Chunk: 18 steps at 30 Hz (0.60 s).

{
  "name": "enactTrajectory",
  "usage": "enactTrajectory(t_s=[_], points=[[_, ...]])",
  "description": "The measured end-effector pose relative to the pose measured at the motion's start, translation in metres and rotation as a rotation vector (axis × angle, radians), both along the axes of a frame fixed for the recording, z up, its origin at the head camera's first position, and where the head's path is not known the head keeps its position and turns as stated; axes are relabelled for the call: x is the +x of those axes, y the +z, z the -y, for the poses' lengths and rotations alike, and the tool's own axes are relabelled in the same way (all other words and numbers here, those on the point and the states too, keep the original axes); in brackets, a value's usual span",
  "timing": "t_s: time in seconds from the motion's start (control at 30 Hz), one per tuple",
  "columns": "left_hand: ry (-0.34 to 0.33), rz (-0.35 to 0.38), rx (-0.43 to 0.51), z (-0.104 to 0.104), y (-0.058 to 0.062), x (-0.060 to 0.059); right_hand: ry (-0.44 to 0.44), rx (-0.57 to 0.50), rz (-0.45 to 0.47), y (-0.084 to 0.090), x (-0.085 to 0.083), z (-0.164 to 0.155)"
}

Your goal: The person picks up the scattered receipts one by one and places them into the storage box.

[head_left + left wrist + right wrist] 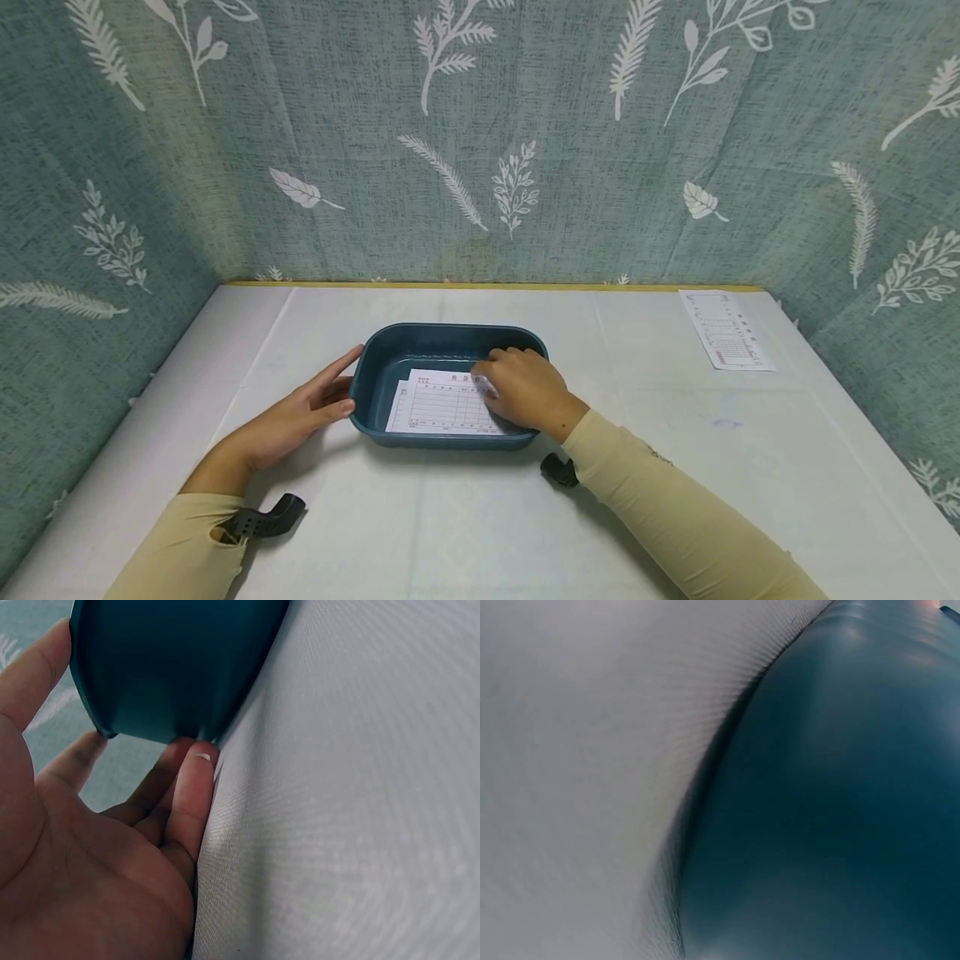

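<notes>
A dark teal rectangular basin (405,342) sits on the white table, with printed paper slips (442,408) overlapping inside it. My left hand (300,417) is at the basin's left end, its spread fingers and thumb touching the outer wall; the left wrist view shows the fingertips against the basin's side (172,667). Reaching over the right rim, my right hand (528,392) has curled fingers at the right part of the top slip and pinches it there, covering that part. In the right wrist view only the basin's outer wall (840,795) and the tabletop show, the hand being out of sight.
Another printed paper slip (727,329) lies at the table's back right. A yellow strip (600,287) runs along the back edge, and leaf-patterned cloth (360,200) stands behind and at both sides. Black wrist mounts (266,518) are on both forearms.
</notes>
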<state>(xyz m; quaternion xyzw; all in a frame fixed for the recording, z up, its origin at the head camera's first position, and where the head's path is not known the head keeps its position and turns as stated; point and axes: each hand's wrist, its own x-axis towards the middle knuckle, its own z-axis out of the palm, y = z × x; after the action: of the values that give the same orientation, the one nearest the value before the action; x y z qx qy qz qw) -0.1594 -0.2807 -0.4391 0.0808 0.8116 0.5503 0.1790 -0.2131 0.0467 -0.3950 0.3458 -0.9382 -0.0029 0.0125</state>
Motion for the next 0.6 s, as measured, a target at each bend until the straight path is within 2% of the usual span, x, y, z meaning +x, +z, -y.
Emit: enactTrajectory(t_s=[0.6], points=[[-0.005,-0.012,0.001,0.0002,-0.001,0.0,-0.007,-0.016,0.017,-0.0007,-0.0005,-0.0002]])
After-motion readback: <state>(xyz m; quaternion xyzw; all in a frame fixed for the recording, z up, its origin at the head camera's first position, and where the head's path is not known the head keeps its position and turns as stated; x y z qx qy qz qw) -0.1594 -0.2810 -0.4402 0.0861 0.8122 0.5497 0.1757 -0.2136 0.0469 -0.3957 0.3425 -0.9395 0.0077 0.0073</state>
